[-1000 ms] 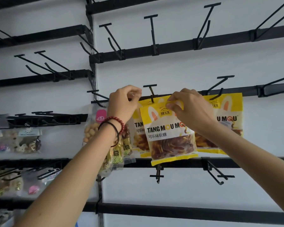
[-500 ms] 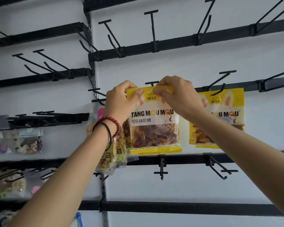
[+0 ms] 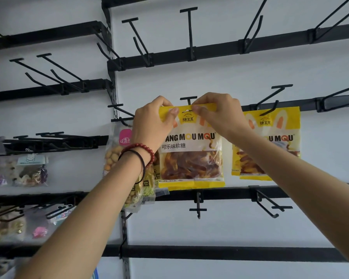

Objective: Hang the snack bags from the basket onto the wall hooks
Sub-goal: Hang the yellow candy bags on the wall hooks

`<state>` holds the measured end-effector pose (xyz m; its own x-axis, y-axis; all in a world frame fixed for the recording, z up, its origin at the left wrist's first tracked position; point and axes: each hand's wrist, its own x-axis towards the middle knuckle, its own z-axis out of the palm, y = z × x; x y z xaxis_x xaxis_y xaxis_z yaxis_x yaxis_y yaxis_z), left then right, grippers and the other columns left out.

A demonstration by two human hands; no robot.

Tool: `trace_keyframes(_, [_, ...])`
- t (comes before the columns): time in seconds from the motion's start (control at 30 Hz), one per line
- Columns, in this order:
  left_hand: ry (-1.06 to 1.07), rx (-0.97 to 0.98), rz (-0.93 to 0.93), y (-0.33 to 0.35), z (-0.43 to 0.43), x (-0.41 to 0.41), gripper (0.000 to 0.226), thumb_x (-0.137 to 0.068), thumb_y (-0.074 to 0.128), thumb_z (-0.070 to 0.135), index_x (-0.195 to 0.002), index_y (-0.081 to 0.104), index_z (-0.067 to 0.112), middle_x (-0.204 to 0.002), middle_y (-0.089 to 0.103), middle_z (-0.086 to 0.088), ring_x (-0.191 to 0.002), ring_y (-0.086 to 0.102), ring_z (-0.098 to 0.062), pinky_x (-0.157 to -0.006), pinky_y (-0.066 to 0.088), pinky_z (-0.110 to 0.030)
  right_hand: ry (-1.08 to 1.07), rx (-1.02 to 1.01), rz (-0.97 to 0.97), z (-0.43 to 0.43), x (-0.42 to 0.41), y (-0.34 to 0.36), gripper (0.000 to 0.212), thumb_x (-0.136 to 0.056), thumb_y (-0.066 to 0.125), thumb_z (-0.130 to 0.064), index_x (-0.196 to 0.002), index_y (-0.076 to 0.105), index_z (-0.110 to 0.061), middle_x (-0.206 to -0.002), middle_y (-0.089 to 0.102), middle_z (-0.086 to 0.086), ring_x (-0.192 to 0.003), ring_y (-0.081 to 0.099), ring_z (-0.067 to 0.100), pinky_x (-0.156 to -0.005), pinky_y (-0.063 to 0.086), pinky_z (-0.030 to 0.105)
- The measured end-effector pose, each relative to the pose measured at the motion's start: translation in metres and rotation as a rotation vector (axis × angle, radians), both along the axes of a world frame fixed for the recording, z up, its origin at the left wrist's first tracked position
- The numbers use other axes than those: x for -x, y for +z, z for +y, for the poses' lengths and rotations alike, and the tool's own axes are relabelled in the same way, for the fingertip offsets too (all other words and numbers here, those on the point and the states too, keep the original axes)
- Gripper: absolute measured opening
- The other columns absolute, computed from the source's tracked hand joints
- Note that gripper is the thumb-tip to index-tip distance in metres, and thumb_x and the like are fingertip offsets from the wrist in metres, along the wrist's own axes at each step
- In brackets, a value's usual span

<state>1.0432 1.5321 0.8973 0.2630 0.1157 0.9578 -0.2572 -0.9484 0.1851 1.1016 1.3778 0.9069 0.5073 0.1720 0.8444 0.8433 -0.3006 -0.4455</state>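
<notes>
Left hand (image 3: 150,127) pinches the yellow bag (image 3: 191,168) at its top-left corner and right hand (image 3: 220,115) pinches the top edge, right at the hook (image 3: 188,98). The label reads "MOU MQU", 可乐味软糖. A twin bag (image 3: 278,127) hangs just right.

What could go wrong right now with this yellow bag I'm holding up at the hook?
The prong of the hook is hidden behind the yellow bag, so its slot may not be threaded; if the left hand and right hand release now, it could drop. The left wrist also crosses the clear nut bag, and pulling back might knock it loose.
</notes>
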Motion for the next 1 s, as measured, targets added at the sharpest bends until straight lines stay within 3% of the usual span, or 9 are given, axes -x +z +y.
trace_keyframes(0.13, [0.032, -0.083, 0.027, 0.0, 0.0, -0.003, 0.015, -0.092, 0.055, 0.035, -0.1, 0.063, 0.025, -0.085, 0.066, 0.006, -0.07, 0.053, -0.008, -0.057, 0.034, -0.016, -0.049, 0.041, 0.011, -0.004, -0.002, 0.0, 0.006, -0.089, 0.058, -0.035, -0.09, 0.064, -0.035, -0.079, 0.067, -0.007, -0.065, 0.062, 0.004, -0.062, 0.057, 0.034])
trace_keyframes(0.23, [0.069, -0.11, 0.088, -0.004, -0.002, -0.011, 0.016, -0.092, 0.055, 0.034, -0.104, 0.062, 0.027, -0.104, 0.066, 0.005, -0.091, 0.059, -0.013, -0.068, 0.037, -0.021, -0.119, 0.088, 0.002, -0.006, -0.007, -0.007, 0.008, -0.088, 0.059, -0.037, -0.091, 0.065, -0.034, -0.084, 0.068, -0.008, -0.062, 0.056, 0.002, -0.054, 0.046, 0.026])
trace_keyframes(0.33, [0.082, -0.106, 0.081, -0.009, -0.001, -0.019, 0.017, -0.093, 0.053, 0.035, -0.105, 0.061, 0.025, -0.105, 0.064, 0.004, -0.091, 0.058, -0.013, -0.066, 0.039, -0.022, -0.223, 0.102, -0.063, -0.003, -0.012, -0.013, 0.01, -0.089, 0.058, -0.04, -0.096, 0.063, -0.034, -0.095, 0.066, -0.012, -0.065, 0.058, 0.005, -0.051, 0.044, 0.025])
trace_keyframes(0.43, [0.175, -0.165, 0.058, -0.011, 0.001, -0.023, 0.02, -0.092, 0.054, 0.039, -0.104, 0.062, 0.025, -0.104, 0.057, 0.005, -0.091, 0.051, -0.012, -0.064, 0.04, -0.024, -0.39, 0.18, -0.233, -0.001, -0.018, -0.018, 0.019, -0.09, 0.055, -0.042, -0.106, 0.061, -0.033, -0.107, 0.063, -0.007, -0.096, 0.056, 0.017, -0.069, 0.04, 0.029])
trace_keyframes(0.53, [0.294, -0.285, -0.013, -0.012, 0.005, -0.03, 0.026, -0.088, 0.058, 0.042, -0.102, 0.067, 0.022, -0.106, 0.059, 0.003, -0.099, 0.049, -0.018, -0.074, 0.041, -0.03, -0.5, 0.241, -0.317, -0.003, -0.025, -0.023, 0.029, -0.089, 0.054, -0.047, -0.115, 0.06, -0.037, -0.12, 0.056, -0.007, -0.114, 0.045, 0.021, -0.086, 0.032, 0.034])
trace_keyframes(0.63, [0.322, -0.313, 0.016, -0.016, 0.007, -0.036, 0.035, -0.087, 0.056, 0.047, -0.109, 0.066, 0.023, -0.11, 0.063, 0.003, -0.102, 0.053, -0.019, -0.082, 0.043, -0.035, -0.517, 0.305, -0.32, -0.004, -0.033, -0.028, 0.036, -0.089, 0.054, -0.048, -0.124, 0.055, -0.039, -0.127, 0.052, -0.007, -0.118, 0.042, 0.021, -0.089, 0.031, 0.036])
trace_keyframes(0.83, [0.368, -0.327, 0.043, -0.024, 0.007, -0.039, 0.039, -0.088, 0.058, 0.04, -0.124, 0.059, 0.024, -0.116, 0.059, 0.001, -0.105, 0.049, -0.02, -0.082, 0.038, -0.033, -0.533, 0.343, -0.296, -0.004, -0.037, -0.038, 0.048, -0.088, 0.055, -0.047, -0.135, 0.045, -0.039, -0.134, 0.046, -0.006, -0.125, 0.036, 0.022, -0.092, 0.031, 0.037])
trace_keyframes(1.0, [0.302, -0.323, 0.055, -0.033, 0.009, -0.023, 0.041, -0.086, 0.063, 0.03, -0.125, 0.057, 0.019, -0.118, 0.053, -0.002, -0.107, 0.046, -0.021, -0.071, 0.043, -0.026, -0.569, 0.415, -0.296, -0.006, -0.025, -0.044, 0.058, -0.087, 0.059, -0.044, -0.141, 0.038, -0.035, -0.139, 0.04, -0.002, -0.128, 0.032, 0.023, -0.097, 0.031, 0.038])
